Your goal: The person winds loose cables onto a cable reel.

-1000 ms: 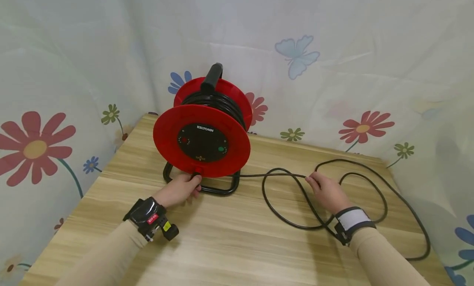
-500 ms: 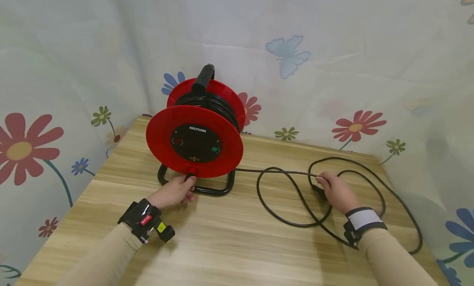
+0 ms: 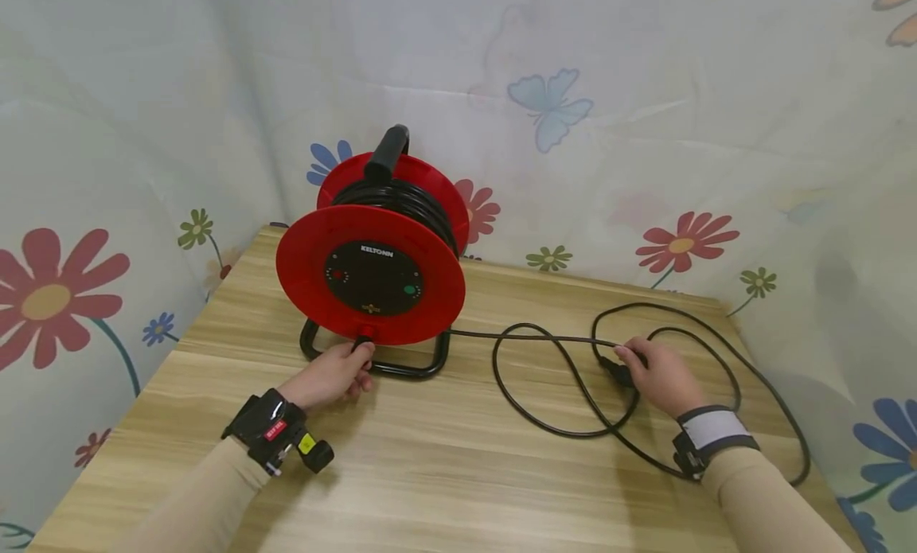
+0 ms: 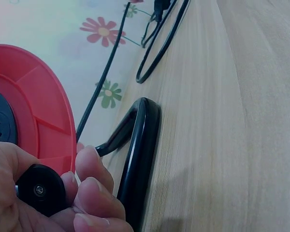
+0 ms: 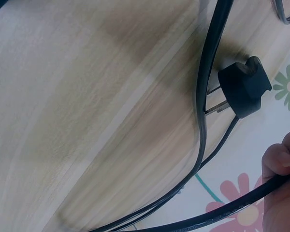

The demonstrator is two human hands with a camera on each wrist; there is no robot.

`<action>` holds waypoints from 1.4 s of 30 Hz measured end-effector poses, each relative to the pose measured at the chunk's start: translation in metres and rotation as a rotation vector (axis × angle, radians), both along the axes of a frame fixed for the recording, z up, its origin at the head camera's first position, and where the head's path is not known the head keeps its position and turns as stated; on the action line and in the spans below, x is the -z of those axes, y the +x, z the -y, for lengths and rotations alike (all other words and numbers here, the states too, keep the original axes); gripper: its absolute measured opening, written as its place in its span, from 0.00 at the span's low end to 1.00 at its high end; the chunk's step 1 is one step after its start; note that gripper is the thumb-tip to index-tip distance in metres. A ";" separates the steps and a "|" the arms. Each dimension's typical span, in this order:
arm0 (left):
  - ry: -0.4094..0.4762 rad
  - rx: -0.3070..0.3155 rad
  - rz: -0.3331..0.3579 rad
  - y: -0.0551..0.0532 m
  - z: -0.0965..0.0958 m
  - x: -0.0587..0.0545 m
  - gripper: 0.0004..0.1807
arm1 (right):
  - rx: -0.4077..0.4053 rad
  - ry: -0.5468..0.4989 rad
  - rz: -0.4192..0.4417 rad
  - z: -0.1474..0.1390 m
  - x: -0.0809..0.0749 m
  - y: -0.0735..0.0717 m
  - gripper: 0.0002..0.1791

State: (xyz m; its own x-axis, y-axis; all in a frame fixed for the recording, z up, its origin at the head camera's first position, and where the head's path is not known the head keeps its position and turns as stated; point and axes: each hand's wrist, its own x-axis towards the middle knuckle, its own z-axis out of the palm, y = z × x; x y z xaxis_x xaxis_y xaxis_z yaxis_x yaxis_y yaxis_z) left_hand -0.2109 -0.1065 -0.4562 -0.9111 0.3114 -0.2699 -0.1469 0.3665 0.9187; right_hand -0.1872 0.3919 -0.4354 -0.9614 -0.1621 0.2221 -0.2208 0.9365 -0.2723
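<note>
Red cable reel (image 3: 304, 278): black knob (image 4: 41, 191) gripped by left hand (image 3: 329, 376); cable (image 5: 241, 201) pinched by right hand (image 3: 665, 378), now farther from reel.

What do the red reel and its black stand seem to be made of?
The red reel looks like satin moulded plastic, judging by its formed-in lines. The black stand is glossy, perhaps painted metal tube, given its rounded bend and highlights.

Reel (image 3: 372, 278) past L hand (image 3: 325, 376): smooth red plastic, bit shiny. Frame (image 4: 141, 154) by L hand: shiny blk. Cord (image 5: 241, 202) in R hand (image 3: 666, 378): smooth, rubbery-looking. Plug (image 5: 244, 87) nr R hand: dull plastic w/ metal pins (image 5: 217, 107). Tabletop (image 3: 458, 465) below: smooth, looks like wood.
</note>
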 end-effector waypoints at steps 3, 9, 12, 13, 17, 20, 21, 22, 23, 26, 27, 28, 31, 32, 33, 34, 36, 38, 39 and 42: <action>-0.012 -0.003 -0.015 0.001 0.002 -0.001 0.20 | 0.007 0.025 0.000 0.002 0.002 -0.001 0.16; -0.027 -0.014 -0.037 0.002 0.010 -0.003 0.20 | -0.016 0.035 -0.016 0.008 0.002 0.000 0.13; -0.013 -0.010 -0.033 0.000 0.016 -0.003 0.20 | -0.025 0.030 -0.023 0.012 0.001 0.000 0.13; -0.010 -0.012 -0.032 0.000 0.018 -0.003 0.20 | -0.025 0.030 -0.023 0.013 0.001 0.000 0.13; -0.013 -0.020 -0.046 0.000 0.027 -0.005 0.20 | -0.026 0.029 -0.022 0.018 0.002 -0.002 0.14; -0.026 -0.048 -0.058 0.000 0.033 -0.008 0.21 | -0.022 0.033 -0.015 0.022 0.004 -0.004 0.15; -0.029 -0.056 -0.063 0.001 0.034 -0.009 0.21 | -0.025 0.030 -0.009 0.023 0.005 -0.005 0.15; -0.028 -0.063 -0.065 0.001 0.036 -0.010 0.21 | -0.026 0.030 -0.007 0.024 0.006 -0.005 0.15; -0.023 -0.071 -0.066 0.002 0.037 -0.010 0.21 | -0.029 0.030 -0.006 0.025 0.006 -0.005 0.15; -0.007 -0.085 -0.072 0.002 0.040 -0.012 0.22 | -0.048 0.025 -0.018 0.030 0.005 -0.005 0.15; 0.000 -0.089 -0.070 0.002 0.041 -0.012 0.23 | -0.054 0.021 -0.023 0.031 0.005 -0.005 0.15; 0.005 -0.094 -0.069 0.002 0.042 -0.011 0.23 | -0.059 0.022 -0.029 0.033 0.004 -0.005 0.15; 0.007 -0.118 -0.065 0.001 0.045 -0.012 0.25 | -0.066 0.017 -0.021 0.037 0.003 -0.006 0.16; 0.007 -0.125 -0.068 0.001 0.046 -0.013 0.25 | -0.067 0.013 -0.014 0.039 0.003 -0.006 0.16; 0.006 -0.132 -0.070 0.001 0.046 -0.014 0.25 | -0.068 0.010 -0.004 0.040 0.003 -0.006 0.16; 0.007 -0.139 -0.072 0.002 0.047 -0.015 0.25 | -0.068 0.010 0.007 0.041 0.003 -0.007 0.16; 0.015 -0.154 -0.074 0.003 0.048 -0.019 0.26 | -0.072 0.007 0.024 0.044 0.006 -0.008 0.15; 0.027 -0.168 -0.080 0.004 0.050 -0.021 0.27 | -0.079 0.000 0.036 0.046 0.008 -0.009 0.14; 0.033 -0.177 -0.080 0.004 0.051 -0.022 0.27 | -0.081 0.001 0.038 0.048 0.009 -0.009 0.14; 0.054 -0.205 -0.094 0.004 0.053 -0.023 0.29 | -0.089 -0.005 0.032 0.054 0.010 -0.011 0.12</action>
State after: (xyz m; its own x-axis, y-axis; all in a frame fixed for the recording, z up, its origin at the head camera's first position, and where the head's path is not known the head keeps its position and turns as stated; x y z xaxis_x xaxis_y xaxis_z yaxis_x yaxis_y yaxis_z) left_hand -0.2066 -0.1590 -0.4329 -0.9772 0.1290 -0.1685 -0.1258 0.2876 0.9495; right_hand -0.1978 0.3381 -0.4457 -0.9500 -0.2462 0.1921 -0.2940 0.9123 -0.2851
